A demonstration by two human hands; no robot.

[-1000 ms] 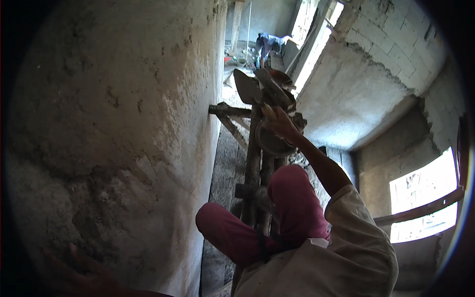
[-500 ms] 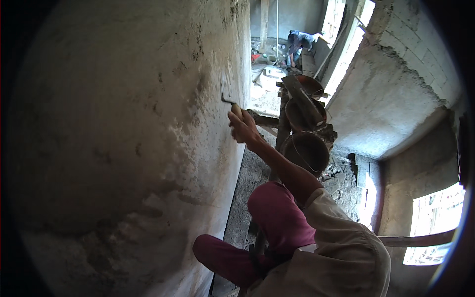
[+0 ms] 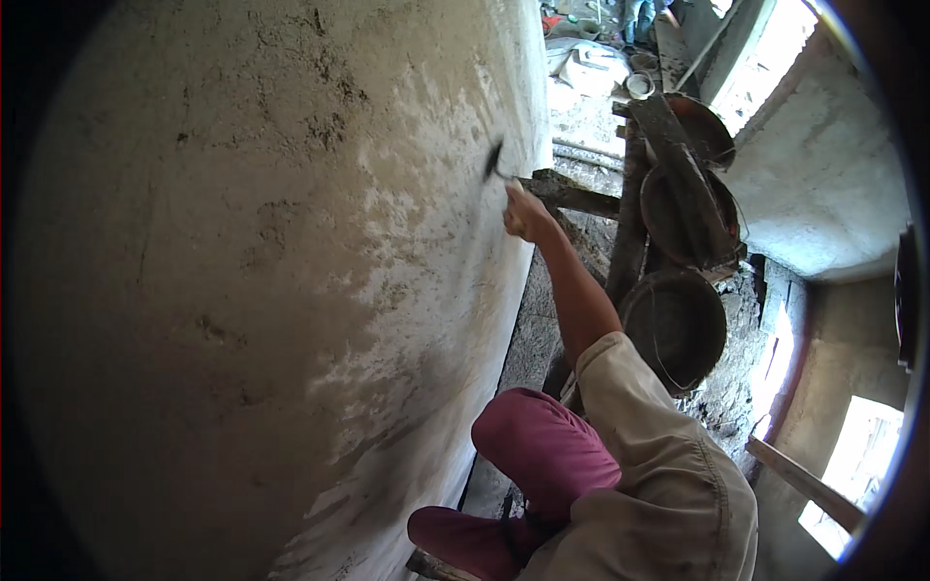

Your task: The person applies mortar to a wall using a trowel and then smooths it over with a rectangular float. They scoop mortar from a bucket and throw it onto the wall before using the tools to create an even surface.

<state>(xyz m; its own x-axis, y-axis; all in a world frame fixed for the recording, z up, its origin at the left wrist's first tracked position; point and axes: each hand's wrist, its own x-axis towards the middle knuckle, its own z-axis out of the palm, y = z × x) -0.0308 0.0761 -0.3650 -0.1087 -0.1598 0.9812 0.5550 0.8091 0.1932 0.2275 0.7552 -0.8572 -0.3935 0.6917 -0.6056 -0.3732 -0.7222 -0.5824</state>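
My right hand [image 3: 526, 214] is closed around the handle of a small trowel [image 3: 493, 160], arm stretched out ahead of me. Its dark blade shows tilted at the face of the large plastered wall [image 3: 320, 281] on my left; whether it touches cannot be told. Around the blade the plaster is patchy, with pale smears, rough pits and damp darker areas. My left hand is out of sight.
Right of my arm, a round pan [image 3: 675, 329] with a wire handle stands beside two others, under a plank [image 3: 678, 174], on a timber scaffold [image 3: 586, 200]. My bent knees nearly reach the wall. Farther off, a person's legs [image 3: 638, 21] show near buckets.
My right hand with the trowel appears higher and farther right, its blade now turned up off its earlier angle. The view has shifted, so the pans sit farther right and the person is mostly cut off.
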